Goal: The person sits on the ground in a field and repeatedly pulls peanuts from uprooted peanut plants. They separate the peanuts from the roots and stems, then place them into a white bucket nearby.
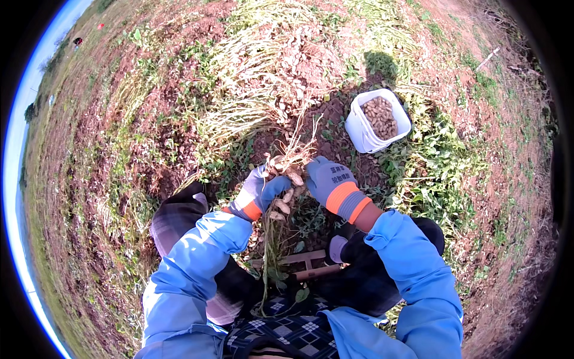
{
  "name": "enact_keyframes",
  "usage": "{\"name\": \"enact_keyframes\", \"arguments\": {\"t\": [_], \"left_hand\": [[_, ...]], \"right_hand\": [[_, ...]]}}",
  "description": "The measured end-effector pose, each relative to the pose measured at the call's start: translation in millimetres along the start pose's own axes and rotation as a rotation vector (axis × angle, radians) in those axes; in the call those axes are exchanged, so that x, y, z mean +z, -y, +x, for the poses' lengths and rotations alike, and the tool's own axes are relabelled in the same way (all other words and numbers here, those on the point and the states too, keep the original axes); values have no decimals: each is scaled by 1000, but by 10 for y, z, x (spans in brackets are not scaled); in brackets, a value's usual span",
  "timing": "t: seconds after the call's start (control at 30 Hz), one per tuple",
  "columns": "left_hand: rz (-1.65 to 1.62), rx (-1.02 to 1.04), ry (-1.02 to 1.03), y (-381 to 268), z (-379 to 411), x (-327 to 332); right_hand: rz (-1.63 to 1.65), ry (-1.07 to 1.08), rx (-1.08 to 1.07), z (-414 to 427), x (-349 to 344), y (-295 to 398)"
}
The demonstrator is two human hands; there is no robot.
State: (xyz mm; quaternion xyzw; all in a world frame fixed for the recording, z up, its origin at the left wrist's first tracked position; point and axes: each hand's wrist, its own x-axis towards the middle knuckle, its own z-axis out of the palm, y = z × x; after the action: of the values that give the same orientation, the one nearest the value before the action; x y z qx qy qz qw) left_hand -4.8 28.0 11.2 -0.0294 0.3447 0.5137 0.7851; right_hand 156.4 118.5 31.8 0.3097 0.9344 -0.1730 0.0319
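My left hand (264, 190), in a grey-blue work glove with an orange cuff band, is closed around an uprooted peanut plant. Its root tangle (296, 152) points away from me, and a cluster of tan peanut pods (281, 205) hangs about the fingers. Leafy stems (267, 251) trail down towards my lap. My right hand (329, 181), gloved alike with writing on the back, is at the right side of the pod cluster. Its fingers curl inward, with the tips hidden, so its grip is unclear. Beyond it stands a white plastic bucket (358, 130) with many peanut pods (380, 117) inside.
Pulled peanut plants (246, 67) lie in a row ahead on reddish soil. Green leafy plants (430, 166) spread at the right, beside and below the bucket. A brown frame-like piece (309, 264) lies low between my legs. A pale stick (488, 59) rests at the far right.
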Motion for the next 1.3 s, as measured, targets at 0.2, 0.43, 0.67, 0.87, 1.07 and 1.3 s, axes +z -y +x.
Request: {"name": "enact_keyframes", "arguments": {"t": [0.2, 0.43, 0.67, 0.87, 1.07, 1.3], "left_hand": [[654, 178, -73, 8, -117, 198], [-64, -90, 253, -128, -148, -194], [226, 33, 15, -23, -5, -239], [484, 401, 20, 154, 198, -275], [351, 246, 76, 99, 132, -230], [106, -19, 323, -130, -121, -219]], "right_hand": [[17, -105, 21, 30, 24, -53], [1475, 158, 273, 68, -315, -280], [1622, 91, 150, 45, -20, 34], [953, -177, 49, 152, 142, 137], [1088, 34, 102, 193, -19, 28], [1613, 344, 211, 33, -366, -169]]}}
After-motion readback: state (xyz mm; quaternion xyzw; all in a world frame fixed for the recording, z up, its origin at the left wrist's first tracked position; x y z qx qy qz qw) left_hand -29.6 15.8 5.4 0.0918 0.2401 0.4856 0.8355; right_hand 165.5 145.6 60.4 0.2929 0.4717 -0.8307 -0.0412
